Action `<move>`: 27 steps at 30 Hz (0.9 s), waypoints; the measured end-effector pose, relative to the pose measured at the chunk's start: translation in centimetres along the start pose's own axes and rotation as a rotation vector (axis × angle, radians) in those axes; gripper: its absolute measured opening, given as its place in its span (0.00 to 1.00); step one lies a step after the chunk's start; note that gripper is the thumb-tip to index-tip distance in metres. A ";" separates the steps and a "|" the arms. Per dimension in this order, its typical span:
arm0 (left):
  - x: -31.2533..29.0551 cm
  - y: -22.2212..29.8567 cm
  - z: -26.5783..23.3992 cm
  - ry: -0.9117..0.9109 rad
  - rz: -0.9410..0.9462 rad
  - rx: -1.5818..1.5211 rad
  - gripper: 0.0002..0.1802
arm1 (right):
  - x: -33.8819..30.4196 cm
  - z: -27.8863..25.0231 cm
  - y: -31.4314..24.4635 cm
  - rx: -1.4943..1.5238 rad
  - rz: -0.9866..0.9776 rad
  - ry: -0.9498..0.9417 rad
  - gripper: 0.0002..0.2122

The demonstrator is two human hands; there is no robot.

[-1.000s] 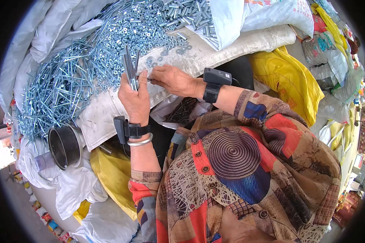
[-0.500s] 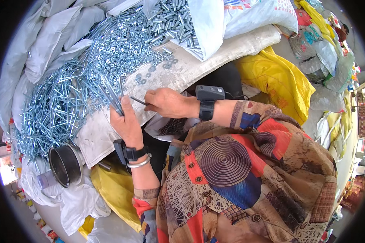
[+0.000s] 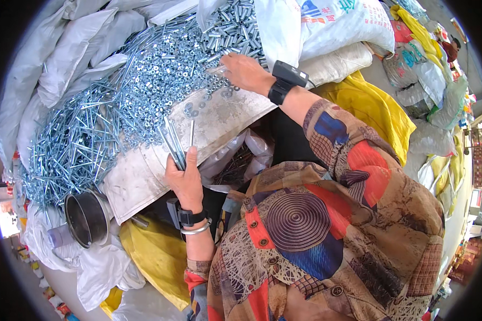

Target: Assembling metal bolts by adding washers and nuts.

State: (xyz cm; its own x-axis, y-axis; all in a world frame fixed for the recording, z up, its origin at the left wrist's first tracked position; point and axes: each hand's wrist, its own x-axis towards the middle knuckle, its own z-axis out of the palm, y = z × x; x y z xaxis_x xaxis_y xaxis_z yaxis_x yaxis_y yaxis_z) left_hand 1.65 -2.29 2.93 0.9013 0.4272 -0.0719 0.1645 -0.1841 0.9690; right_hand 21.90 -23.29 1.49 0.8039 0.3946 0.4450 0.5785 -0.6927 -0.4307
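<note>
My left hand (image 3: 185, 179), low over the front of the pale sheet, is closed round several long, thin metal bolts (image 3: 172, 140) that point up and away. One shorter-looking rod (image 3: 191, 131) stands apart from the bundle beside the thumb. My right hand (image 3: 247, 74) reaches across to the edge of the heap, its fingers stretched toward the short metal sleeves (image 3: 235, 32) and loose washers (image 3: 226, 92). Nothing plainly shows in its grip; the fingertips are slightly blurred. Left of the sleeves spreads a heap of small nuts (image 3: 163, 72).
A big tangle of long bolts (image 3: 77, 139) covers the left side. A dark round pot (image 3: 85, 219) lies tipped beside the pale sheet (image 3: 134, 179). White sacks (image 3: 72, 59) border the heap, and another printed sack (image 3: 348, 27) lies behind. Yellow sacking (image 3: 369, 109) hangs at right.
My right hand has left the thin dark rod it was pinching near my left hand and moved up to the sleeves. My left hand has shifted slightly right and nearer, still holding the bolts.
</note>
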 end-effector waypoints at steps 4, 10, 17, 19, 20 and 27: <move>-0.2 -0.4 0.4 -0.056 -0.063 -0.171 0.13 | 0.6 1.0 1.7 -0.053 -0.022 -0.176 0.09; -1.2 -0.4 0.9 -0.098 -0.187 -0.350 0.12 | -1.0 -0.8 -1.8 0.466 0.058 -0.135 0.10; -2.2 -0.2 2.1 -0.174 -0.227 -0.400 0.12 | -6.1 -1.4 -9.1 1.374 0.400 -0.163 0.14; -2.3 -0.2 2.2 -0.169 -0.214 -0.395 0.13 | -6.8 -1.3 -9.8 1.418 0.386 -0.104 0.13; -2.3 -0.3 2.1 -0.169 -0.196 -0.376 0.13 | -7.0 -1.4 -10.2 1.404 0.427 -0.077 0.13; -2.9 -0.5 2.1 -0.154 -0.190 -0.418 0.13 | -7.6 -0.7 -10.4 1.438 0.398 0.110 0.12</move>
State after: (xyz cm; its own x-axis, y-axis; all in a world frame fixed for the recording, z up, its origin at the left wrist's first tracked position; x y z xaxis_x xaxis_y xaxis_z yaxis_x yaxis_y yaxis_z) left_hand -0.24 -5.30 2.18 0.9249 0.2770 -0.2605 0.1852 0.2700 0.9449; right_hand 9.63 -19.49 3.11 0.9612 0.2361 0.1426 0.0202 0.4556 -0.8900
